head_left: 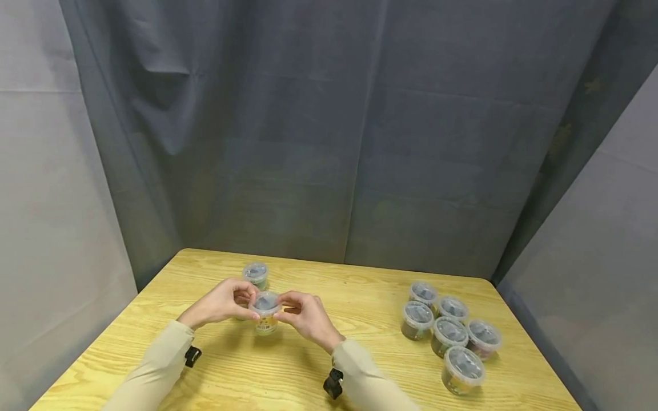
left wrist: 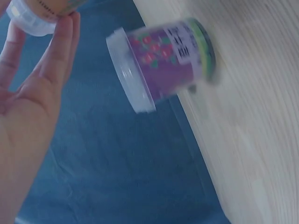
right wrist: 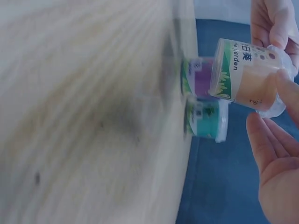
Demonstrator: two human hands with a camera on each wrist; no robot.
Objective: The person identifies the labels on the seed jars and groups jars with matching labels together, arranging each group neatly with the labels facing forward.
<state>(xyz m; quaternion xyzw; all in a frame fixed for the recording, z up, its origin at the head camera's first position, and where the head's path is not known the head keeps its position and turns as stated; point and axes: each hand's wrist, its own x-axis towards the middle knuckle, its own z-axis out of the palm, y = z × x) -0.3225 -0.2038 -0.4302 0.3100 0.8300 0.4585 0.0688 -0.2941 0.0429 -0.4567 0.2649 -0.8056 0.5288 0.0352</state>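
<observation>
Just above the table, my left hand [head_left: 223, 301] and right hand [head_left: 307, 319] hold a small clear-lidded tub [head_left: 265, 321] between them, pinching it near the lid from both sides. Its yellow-orange printed label [right wrist: 257, 84] faces me, and the tub is upright. Behind it stands a teal tub [right wrist: 205, 118] with a similar lid. A purple-labelled tub [left wrist: 163, 56] is close by my left hand; in the head view that hand mostly hides it.
At the right of the wooden table [head_left: 349, 342] several similar lidded tubs stand grouped, the nearest tub [head_left: 462, 371] toward the front. A dark grey curtain [head_left: 308, 142] hangs behind the table's far edge, with pale curtains at both sides.
</observation>
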